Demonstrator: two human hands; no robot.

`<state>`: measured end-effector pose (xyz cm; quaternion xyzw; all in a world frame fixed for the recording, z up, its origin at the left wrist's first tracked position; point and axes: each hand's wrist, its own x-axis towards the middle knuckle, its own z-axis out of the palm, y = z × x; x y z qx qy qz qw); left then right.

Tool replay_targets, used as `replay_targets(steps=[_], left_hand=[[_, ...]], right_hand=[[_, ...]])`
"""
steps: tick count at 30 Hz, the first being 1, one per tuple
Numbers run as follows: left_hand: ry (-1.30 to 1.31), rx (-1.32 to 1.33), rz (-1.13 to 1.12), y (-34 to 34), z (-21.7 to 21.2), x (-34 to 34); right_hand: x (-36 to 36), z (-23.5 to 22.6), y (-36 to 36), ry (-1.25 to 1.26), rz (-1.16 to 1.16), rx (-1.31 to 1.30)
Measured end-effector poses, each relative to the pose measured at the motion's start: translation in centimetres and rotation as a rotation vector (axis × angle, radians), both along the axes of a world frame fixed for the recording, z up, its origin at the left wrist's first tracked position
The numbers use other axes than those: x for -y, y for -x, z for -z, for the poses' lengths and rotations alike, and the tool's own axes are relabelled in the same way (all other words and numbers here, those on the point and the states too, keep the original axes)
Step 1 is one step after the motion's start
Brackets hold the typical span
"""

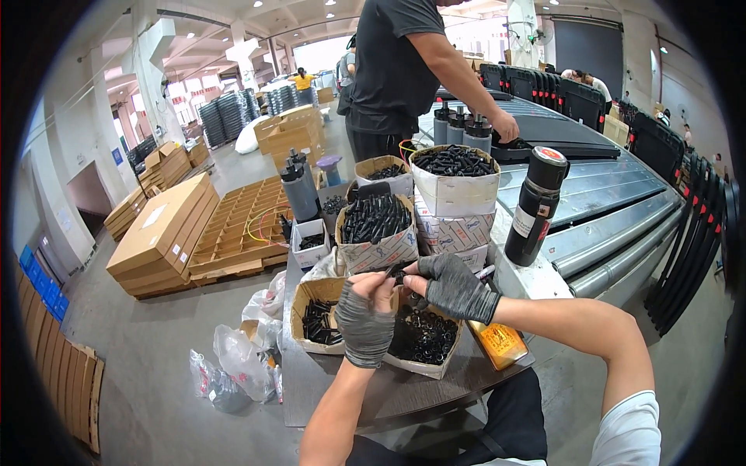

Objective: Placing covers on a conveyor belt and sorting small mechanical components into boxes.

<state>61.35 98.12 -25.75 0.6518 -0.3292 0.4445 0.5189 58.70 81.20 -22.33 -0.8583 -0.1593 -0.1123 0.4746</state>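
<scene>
My left hand [367, 314] and my right hand [453, 289], both in grey fingerless gloves, meet above the front boxes. Their fingertips pinch a small black part [398, 270], too small to name. Under my right hand sits a box of small black rings [423, 335]. Beside my left hand is a cardboard box with short black tubular pieces [320, 320]. Just behind the hands stands a white box [376, 225] heaped with black tubular parts. Farther back, another white box [454, 167] is piled with similar black pieces.
A black thermos [536, 206] stands at the right, by a roller conveyor [598, 202]. An orange packet [501, 344] lies near the table's right edge. Across the conveyor a co-worker [404, 78] reaches to a black panel. Plastic bags [247, 357] and cartons [167, 237] are on the left.
</scene>
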Motion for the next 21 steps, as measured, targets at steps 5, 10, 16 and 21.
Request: replay_targets(steps=[5, 10, 16, 21], left_hand=[[0.324, -0.544, 0.118, -0.1, 0.5, -0.2], [0.432, -0.653, 0.261, -0.9, 0.9, -0.3], [0.572, -0.841, 0.439, -1.3, 0.7, -0.6], [0.655, -0.917, 0.539, -0.6, -0.2, -0.4]], right_hand=[[-1.5, -0.5, 0.6, 0.038, 0.021, 0.259], [-1.6, -0.6, -0.2, -0.04, 0.003, 0.129], [-1.0, -0.5, -0.6, -0.45, -0.09, -0.297], [-0.8, -0.1, -0.5, -0.132, 0.007, -0.025]])
